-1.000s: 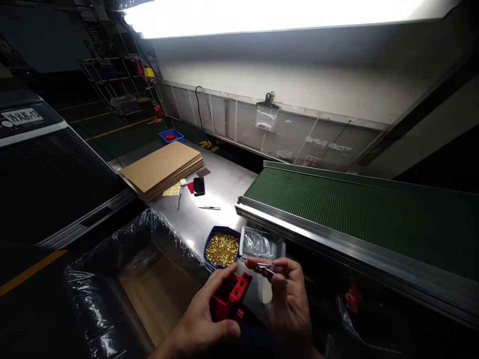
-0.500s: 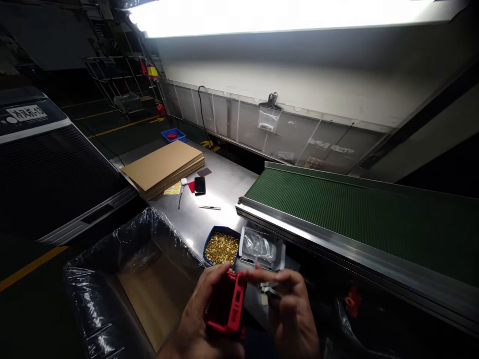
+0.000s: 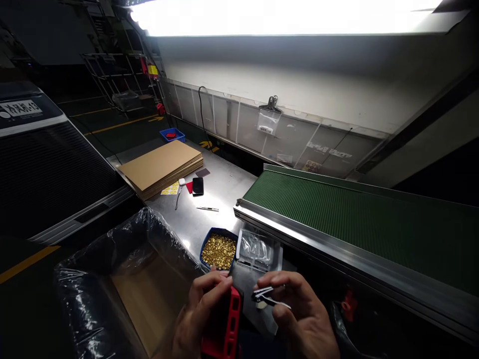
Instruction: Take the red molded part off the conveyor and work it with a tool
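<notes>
My left hand grips a red plastic housing, a boxy part with slots along its edge, low in the middle of the view. To its right, my right hand holds a small metal clipper with silver levers between thumb and fingers. The clipper is apart from the housing. Just beyond my hands sits a blue tray filled with small brass-coloured pieces. Beside it stands a light bin with clear plastic bags in it.
A green conveyor belt runs off to the right. At left stands a plastic-lined box with cardboard inside. On the metal table lie a cardboard stack, a black phone-like object, a pen-like tool and stickers.
My right hand has drawn back to the right from the red housing, with the clipper still in it. My left hand has lowered and turned the housing slightly.
</notes>
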`<state>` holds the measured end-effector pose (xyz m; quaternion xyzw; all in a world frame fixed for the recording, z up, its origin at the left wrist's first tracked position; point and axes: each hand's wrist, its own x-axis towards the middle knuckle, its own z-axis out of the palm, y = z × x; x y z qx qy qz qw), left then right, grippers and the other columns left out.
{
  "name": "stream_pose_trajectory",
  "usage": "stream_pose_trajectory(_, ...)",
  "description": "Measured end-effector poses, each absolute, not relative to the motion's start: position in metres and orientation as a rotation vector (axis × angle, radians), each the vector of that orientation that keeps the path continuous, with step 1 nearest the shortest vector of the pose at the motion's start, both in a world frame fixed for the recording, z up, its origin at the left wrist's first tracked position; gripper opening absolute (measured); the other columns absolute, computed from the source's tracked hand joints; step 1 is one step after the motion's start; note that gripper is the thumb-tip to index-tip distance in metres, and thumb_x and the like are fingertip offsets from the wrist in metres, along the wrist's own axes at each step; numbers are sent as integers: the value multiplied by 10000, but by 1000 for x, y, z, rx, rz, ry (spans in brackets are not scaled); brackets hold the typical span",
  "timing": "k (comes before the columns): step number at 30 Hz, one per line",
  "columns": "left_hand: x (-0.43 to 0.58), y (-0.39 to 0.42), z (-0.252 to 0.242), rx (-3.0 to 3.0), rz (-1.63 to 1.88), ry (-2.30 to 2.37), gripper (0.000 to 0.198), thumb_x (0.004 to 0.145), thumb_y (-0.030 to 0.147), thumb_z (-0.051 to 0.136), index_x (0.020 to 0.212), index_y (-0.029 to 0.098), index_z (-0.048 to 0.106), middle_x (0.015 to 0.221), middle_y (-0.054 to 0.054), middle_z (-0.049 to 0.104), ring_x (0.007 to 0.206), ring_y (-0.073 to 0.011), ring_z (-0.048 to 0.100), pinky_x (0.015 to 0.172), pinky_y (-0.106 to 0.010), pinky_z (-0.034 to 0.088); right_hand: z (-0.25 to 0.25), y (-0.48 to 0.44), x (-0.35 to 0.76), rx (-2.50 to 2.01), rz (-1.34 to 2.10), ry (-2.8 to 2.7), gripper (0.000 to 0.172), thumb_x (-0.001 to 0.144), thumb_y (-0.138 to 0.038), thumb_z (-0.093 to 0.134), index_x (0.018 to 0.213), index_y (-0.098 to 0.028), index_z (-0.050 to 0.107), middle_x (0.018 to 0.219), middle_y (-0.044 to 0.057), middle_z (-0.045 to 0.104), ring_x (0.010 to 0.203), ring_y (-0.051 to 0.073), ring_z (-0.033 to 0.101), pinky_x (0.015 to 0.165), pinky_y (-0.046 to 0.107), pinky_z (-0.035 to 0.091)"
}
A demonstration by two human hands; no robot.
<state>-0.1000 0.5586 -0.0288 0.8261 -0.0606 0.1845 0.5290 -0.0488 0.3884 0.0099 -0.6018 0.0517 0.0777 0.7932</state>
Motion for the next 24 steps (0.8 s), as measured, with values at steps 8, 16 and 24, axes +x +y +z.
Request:
stream_pose_trajectory(8,-99,560,-21,2015,498,-206,484,891,478,590,1336,313,499,1228,-97,490,1226,-330,491,1168,-470,328,21,384,-45,-1335,271,149,406,641,-507,825,889,-218,684,871,93,758,814,222,709,712,278,564)
stream_pose_trajectory(16,-99,558,-26,1996,547,-208,485,898,537,560,1321,304,516,1199,-92,495,1206,-329,508,1176,-490,318,24,386,-47,-1359,263,123,315,638,-428,839,832,-217,706,839,91,761,751,219,714,701,297,587)
stream_pose_trajectory(24,-101,562,-26,2014,551,-250,487,906,496,583,1334,276,510,1219,-103,481,1223,-336,495,1179,-493,312,25,385,-50,-1407,212,75,304,639,-437,845,812,-216,727,818,83,756,748,210,710,711,286,588)
